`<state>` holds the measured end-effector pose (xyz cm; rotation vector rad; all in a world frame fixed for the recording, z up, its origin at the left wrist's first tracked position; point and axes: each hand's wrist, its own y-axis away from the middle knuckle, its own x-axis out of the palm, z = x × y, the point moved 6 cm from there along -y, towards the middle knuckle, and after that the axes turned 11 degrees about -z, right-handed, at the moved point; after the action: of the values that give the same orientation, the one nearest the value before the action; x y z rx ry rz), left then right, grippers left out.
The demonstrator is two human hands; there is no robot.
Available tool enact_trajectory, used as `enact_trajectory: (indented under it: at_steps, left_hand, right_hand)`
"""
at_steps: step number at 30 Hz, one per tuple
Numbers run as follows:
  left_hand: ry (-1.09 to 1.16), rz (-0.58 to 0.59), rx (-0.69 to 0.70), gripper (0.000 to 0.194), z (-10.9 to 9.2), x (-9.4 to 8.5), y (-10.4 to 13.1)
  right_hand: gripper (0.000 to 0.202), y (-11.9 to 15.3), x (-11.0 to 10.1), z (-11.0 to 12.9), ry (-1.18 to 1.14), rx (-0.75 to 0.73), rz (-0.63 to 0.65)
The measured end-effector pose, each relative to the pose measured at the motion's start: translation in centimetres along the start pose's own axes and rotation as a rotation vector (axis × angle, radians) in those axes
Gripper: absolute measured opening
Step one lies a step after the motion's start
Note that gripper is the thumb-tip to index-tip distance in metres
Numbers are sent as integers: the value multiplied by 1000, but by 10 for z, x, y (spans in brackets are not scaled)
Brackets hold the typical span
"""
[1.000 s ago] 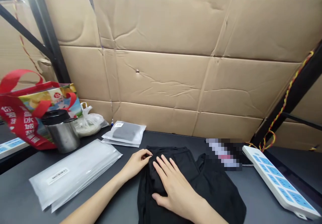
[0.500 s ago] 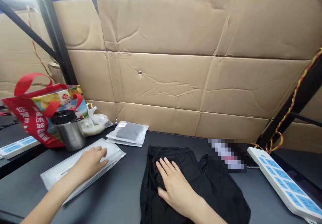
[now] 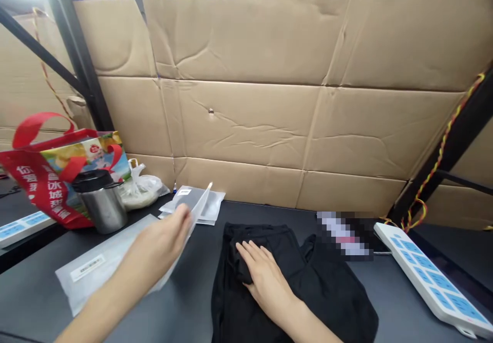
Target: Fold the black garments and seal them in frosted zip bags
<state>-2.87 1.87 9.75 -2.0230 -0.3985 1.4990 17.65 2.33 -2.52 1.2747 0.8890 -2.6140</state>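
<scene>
A folded black garment (image 3: 327, 291) lies on the dark table, and my right hand (image 3: 267, 279) rests on it, palm down with the fingers spread. My left hand (image 3: 165, 240) is closed on the edge of a frosted plastic bag (image 3: 199, 207), which is raised and tilted on its side. Below and to the left of that hand, another frosted bag (image 3: 88, 268) with a barcode label lies flat. Behind the raised bag sit smaller packets (image 3: 213, 207) in clear film.
A steel tumbler (image 3: 103, 209) and a red carry bag (image 3: 34, 184) stand at the left, beside a knotted white plastic bag (image 3: 142, 189). On the right are a power strip (image 3: 431, 281) and a pixelated item (image 3: 346, 235). Cardboard (image 3: 246, 127) forms the back wall.
My left hand has closed on a frosted bag and lifted it up and to the right, uncovering the label of the one below. My right hand has stayed on the garment.
</scene>
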Motion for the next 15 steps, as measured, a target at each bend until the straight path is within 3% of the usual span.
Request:
enact_trajectory:
  at_steps: [3, 5, 8, 11, 15]
  left_hand:
    - [99, -27, 44, 27, -38, 39, -22]
    - [169, 31, 84, 25, -56, 77, -28]
    - [294, 145, 125, 25, -72, 127, -22]
    - [419, 285, 147, 20, -80, 159, -7]
    - [542, 433, 107, 19, -76, 178, 0]
  right_hand:
    - [50, -5, -13, -11, -298, 127, -119]
    - [35, -3, -33, -32, -555, 361, -293]
    - [42, 14, -60, -73, -958, 783, -545]
    - [46, 26, -78, -96, -1289, 976, -580]
    - [49, 21, -84, -102, -1321, 1025, -541]
